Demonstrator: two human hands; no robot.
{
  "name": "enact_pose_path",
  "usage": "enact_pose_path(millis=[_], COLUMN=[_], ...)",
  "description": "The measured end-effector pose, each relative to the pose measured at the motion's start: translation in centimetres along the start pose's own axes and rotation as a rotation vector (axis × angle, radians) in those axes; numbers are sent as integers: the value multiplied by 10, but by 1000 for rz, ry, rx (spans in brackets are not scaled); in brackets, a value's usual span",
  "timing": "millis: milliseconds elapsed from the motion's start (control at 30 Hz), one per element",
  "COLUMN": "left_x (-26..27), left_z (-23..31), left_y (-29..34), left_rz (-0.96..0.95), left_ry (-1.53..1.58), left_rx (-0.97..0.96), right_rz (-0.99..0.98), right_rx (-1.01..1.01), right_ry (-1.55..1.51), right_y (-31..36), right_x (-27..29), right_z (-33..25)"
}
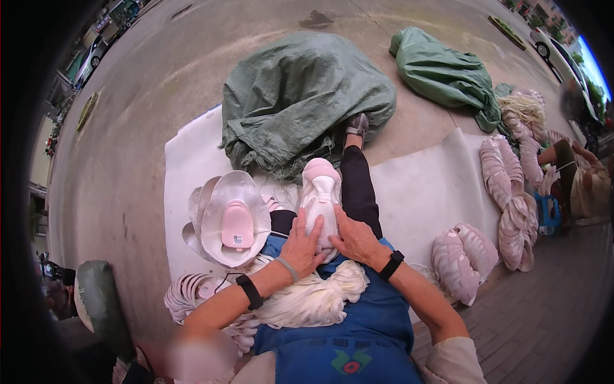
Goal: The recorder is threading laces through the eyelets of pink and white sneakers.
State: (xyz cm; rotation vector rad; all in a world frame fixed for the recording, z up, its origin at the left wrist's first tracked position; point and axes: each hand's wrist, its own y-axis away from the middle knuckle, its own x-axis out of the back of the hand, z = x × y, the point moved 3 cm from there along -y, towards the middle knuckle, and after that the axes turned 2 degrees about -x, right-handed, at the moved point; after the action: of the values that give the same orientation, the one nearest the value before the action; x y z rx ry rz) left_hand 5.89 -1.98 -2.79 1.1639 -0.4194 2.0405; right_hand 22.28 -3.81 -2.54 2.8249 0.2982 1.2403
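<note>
A pink and white sneaker (321, 185) lies across my lap, its rounded toe pointing away from me. My left hand (299, 244) grips it along the left side, with fingers reaching over the white mesh. From the right side, my right hand (358, 238) closes on its near part, thumb and fingers against the edge. Under my wrists, a thick bundle of cream-white laces (313, 301) rests on my blue apron (358, 336). Left of my left hand is a silvery oval bowl (214, 198) with a pink padded piece (237, 221) in it.
Pink shoe uppers lie in a pair (464, 261) and a long stack (505, 173) at right; more uppers (192, 291) lie at left. Green sacks (307, 89) (441, 70) stand ahead beside a white sheet (422, 185). Another person (585, 185) sits at the far right.
</note>
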Motion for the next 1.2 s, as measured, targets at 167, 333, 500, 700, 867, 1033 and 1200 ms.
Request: enact_pose_path(millis=[167,333,500,700,867,1033,1200], left_x=[5,-6,-2,8,8,2,32], left_z=[6,15,14,20,15,28,7], left_y=[9,-1,-5,-21,-24,-17,-18], left_rz=[-114,-106,-153,-124,-204,-89,232], left_ry=[-57,-157,-169,-271,-224,-279,173], left_rx=[-9,103,133,-98,-153,-130,-50], right_rz=[-111,-55,1,50,-30,-62,-13], right_rx=[0,19,24,-4,-86,-44,-35], right_ry=[97,89,100,-119,-188,-142,-155], right_y=[3,-10,-14,-5,-4,-2,0], right_x=[-5,1,-3,1,7,-1,7], right_z=[-5,0,5,8,7,9,3])
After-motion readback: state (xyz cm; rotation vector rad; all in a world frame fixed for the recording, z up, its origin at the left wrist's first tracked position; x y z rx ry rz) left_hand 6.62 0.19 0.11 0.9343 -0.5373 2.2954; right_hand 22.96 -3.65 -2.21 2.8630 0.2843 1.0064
